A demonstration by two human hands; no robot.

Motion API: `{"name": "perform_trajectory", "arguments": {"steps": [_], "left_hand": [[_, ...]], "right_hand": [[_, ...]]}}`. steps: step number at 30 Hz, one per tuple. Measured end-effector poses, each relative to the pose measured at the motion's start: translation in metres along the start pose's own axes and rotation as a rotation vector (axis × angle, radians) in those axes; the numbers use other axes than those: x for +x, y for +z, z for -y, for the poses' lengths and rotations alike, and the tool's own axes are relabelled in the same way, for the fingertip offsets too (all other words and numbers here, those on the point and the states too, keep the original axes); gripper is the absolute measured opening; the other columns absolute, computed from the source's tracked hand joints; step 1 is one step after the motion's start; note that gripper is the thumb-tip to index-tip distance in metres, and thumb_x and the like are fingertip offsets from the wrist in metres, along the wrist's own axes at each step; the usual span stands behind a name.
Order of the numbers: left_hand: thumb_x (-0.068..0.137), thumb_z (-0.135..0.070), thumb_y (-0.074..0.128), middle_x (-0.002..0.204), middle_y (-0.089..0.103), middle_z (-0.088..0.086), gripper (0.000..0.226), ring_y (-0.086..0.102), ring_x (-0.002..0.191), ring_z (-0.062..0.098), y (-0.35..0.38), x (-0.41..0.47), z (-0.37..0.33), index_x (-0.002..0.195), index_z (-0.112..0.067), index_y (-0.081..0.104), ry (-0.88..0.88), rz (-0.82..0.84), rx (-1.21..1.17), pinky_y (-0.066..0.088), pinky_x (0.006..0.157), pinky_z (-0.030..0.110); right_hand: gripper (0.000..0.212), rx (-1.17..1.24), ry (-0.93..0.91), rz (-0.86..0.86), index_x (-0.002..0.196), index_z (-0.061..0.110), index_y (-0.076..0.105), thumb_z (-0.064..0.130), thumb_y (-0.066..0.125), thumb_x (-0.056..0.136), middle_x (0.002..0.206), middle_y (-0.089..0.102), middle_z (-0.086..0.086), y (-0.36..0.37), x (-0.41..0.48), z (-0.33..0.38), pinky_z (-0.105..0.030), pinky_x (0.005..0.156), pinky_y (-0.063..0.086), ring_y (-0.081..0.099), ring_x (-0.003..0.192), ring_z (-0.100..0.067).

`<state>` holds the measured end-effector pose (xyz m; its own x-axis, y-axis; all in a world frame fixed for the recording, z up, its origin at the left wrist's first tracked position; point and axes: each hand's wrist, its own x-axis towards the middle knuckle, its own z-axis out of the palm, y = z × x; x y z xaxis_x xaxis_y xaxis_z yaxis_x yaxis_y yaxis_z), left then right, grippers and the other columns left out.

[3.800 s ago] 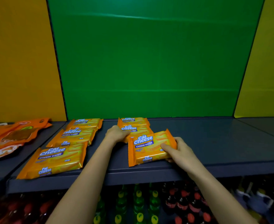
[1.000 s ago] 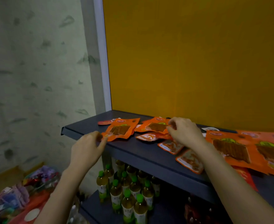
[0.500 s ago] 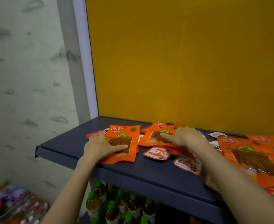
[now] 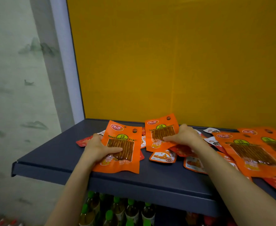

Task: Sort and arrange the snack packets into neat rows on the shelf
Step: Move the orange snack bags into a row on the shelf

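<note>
Nearest, the left hand (image 4: 99, 150) grips an orange packet (image 4: 122, 149) whose bottom edge overhangs the shelf (image 4: 55, 154) lip; if the fingers loosen, it would likely slip off toward the bottles (image 4: 117, 212) below. Farther in, the right hand (image 4: 182, 136) pinches a second packet (image 4: 160, 132) lifted over small red sachets (image 4: 164, 156); dragging it could scatter them. At the right, the big packets (image 4: 254, 154) overlap untidily.

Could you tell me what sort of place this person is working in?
Most likely a small shop, or a mock-up of one. A dark display shelf carries many identical orange snack packets, green-capped drink bottles stand in rows on the level below, and coloured backing panels line the shelving.
</note>
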<state>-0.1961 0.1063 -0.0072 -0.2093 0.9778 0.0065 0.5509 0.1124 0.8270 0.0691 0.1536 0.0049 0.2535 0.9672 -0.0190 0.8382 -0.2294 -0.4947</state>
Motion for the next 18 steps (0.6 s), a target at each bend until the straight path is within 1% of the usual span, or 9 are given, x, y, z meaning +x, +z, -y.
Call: {"name": "perform_trajectory", "arguments": {"steps": [2,4,6,7,9,11,14,17,18], "left_hand": [[0.066,-0.025,0.081,0.112,0.058,0.010,0.073,0.058,0.095,0.022,-0.003,0.002,0.005,0.124,-0.010,0.038,0.028,0.021,-0.097,0.046,0.073,0.031],[0.068,-0.020,0.080,0.103,0.059,0.006,0.064,0.059,0.084,0.018,-0.006,0.003,0.009,0.118,-0.014,0.041,0.060,0.024,-0.227,0.047,0.064,0.028],[0.072,-0.014,0.076,0.097,0.060,0.004,0.052,0.060,0.079,0.017,-0.009,0.002,0.009,0.113,-0.015,0.044,0.093,0.016,-0.361,0.047,0.061,0.028],[0.074,-0.012,0.074,0.094,0.061,0.003,0.047,0.060,0.077,0.016,-0.012,0.001,0.007,0.112,-0.016,0.046,0.104,0.019,-0.428,0.047,0.060,0.028],[0.077,-0.012,0.071,0.093,0.063,0.003,0.041,0.063,0.079,0.018,-0.016,0.001,0.004,0.112,-0.016,0.051,0.119,0.017,-0.534,0.048,0.061,0.030],[0.078,-0.013,0.069,0.098,0.065,0.005,0.041,0.064,0.083,0.020,-0.019,0.000,0.000,0.116,-0.016,0.053,0.133,0.006,-0.603,0.050,0.063,0.032],[0.082,-0.014,0.065,0.104,0.066,0.008,0.038,0.065,0.086,0.022,-0.018,-0.002,-0.012,0.119,-0.014,0.053,0.161,0.043,-0.664,0.051,0.066,0.034],[0.085,-0.012,0.062,0.097,0.067,0.006,0.032,0.065,0.081,0.020,-0.006,-0.008,-0.034,0.116,-0.016,0.053,0.214,0.113,-0.702,0.051,0.062,0.033],[0.086,-0.011,0.061,0.095,0.067,0.005,0.030,0.066,0.078,0.019,0.001,-0.011,-0.043,0.115,-0.015,0.054,0.235,0.138,-0.707,0.051,0.059,0.031]], "right_hand": [[0.068,0.091,0.009,-0.006,0.117,0.006,0.052,0.050,0.073,0.070,0.115,0.063,-0.011,0.001,0.003,0.000,-0.034,0.080,0.046,0.059,0.107,-0.030],[0.051,0.188,0.004,-0.021,0.112,0.006,0.057,0.041,0.070,0.077,0.105,0.066,-0.010,0.001,0.004,-0.001,-0.031,0.075,0.044,0.061,0.098,-0.027],[0.036,0.287,-0.014,-0.050,0.106,0.003,0.055,0.031,0.064,0.085,0.089,0.062,-0.006,-0.001,0.001,-0.001,-0.030,0.073,0.041,0.060,0.084,-0.022],[0.029,0.335,-0.022,-0.071,0.103,0.004,0.052,0.027,0.061,0.088,0.088,0.059,-0.005,-0.002,-0.003,0.000,-0.032,0.075,0.042,0.059,0.085,-0.022],[0.017,0.427,-0.046,-0.134,0.098,0.007,0.054,0.022,0.059,0.090,0.100,0.061,-0.011,-0.005,-0.009,-0.001,-0.039,0.086,0.046,0.060,0.099,-0.029],[0.014,0.507,-0.066,-0.209,0.094,0.009,0.059,0.022,0.057,0.090,0.108,0.065,-0.015,-0.009,-0.015,-0.005,-0.046,0.093,0.047,0.061,0.103,-0.034],[0.012,0.630,-0.069,-0.295,0.095,0.014,0.062,0.024,0.057,0.090,0.099,0.067,-0.012,-0.021,-0.026,-0.023,-0.046,0.090,0.049,0.063,0.099,-0.034],[0.009,0.761,-0.069,-0.375,0.096,0.016,0.061,0.022,0.058,0.090,0.102,0.068,-0.013,-0.041,-0.050,-0.050,-0.044,0.089,0.049,0.064,0.097,-0.031],[0.005,0.801,-0.068,-0.398,0.094,0.017,0.061,0.020,0.058,0.090,0.103,0.068,-0.014,-0.049,-0.060,-0.062,-0.043,0.087,0.050,0.065,0.093,-0.030]]}}
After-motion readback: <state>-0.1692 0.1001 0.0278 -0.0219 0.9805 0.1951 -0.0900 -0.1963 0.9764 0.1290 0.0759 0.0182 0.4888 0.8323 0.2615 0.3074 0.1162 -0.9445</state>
